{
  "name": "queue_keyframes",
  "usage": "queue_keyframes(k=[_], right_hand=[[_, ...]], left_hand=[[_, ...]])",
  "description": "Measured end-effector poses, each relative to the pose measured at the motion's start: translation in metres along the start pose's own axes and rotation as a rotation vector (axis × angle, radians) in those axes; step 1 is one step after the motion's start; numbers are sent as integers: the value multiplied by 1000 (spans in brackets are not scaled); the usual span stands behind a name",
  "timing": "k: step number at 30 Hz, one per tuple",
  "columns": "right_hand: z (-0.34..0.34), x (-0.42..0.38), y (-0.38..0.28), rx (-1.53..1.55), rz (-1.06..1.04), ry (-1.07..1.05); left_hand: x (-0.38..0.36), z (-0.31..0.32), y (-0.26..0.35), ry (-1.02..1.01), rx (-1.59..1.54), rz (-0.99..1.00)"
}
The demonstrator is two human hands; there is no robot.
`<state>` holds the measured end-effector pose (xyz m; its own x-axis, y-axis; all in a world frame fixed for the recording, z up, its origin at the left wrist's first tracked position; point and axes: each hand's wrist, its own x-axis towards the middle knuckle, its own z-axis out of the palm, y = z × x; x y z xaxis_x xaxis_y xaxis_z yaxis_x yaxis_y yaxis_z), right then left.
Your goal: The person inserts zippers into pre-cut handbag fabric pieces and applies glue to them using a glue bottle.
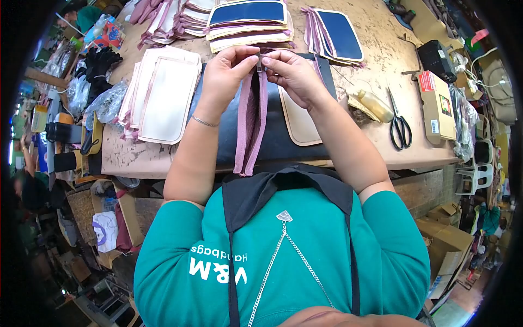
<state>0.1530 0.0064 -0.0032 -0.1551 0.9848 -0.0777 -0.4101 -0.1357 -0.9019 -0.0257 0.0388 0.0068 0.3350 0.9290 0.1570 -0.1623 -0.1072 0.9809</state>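
My left hand [227, 73] and my right hand [294, 73] meet above the worktable, both pinching the top of a mauve zipper tape [251, 128]. A small metal slider [260, 62] sits between my fingertips at the tape's upper end. The tape's two halves hang down toward my chest over a dark navy panel [283, 139] lying flat on the table. A beige pocket piece [299, 122] lies on that panel, under my right wrist.
Stacks of cream pieces edged in mauve [163, 92] lie to the left, navy-faced pieces [340, 35] at the back. Black scissors [399, 122], a glue bottle [376, 106] and a cardboard box [438, 103] sit to the right on the wooden table [125, 155].
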Motion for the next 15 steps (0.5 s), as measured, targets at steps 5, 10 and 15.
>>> queue_keyframes(k=[5, 10, 15], right_hand=[[3, 5, 10, -68, -107, -48], [9, 4, 8, -248, -171, -55], [8, 5, 10, -369, -233, -51]], left_hand=[[-3, -8, 9, -21, 27, -2], [-4, -13, 9, -37, 44, -16], [-5, -16, 10, -53, 30, -41]])
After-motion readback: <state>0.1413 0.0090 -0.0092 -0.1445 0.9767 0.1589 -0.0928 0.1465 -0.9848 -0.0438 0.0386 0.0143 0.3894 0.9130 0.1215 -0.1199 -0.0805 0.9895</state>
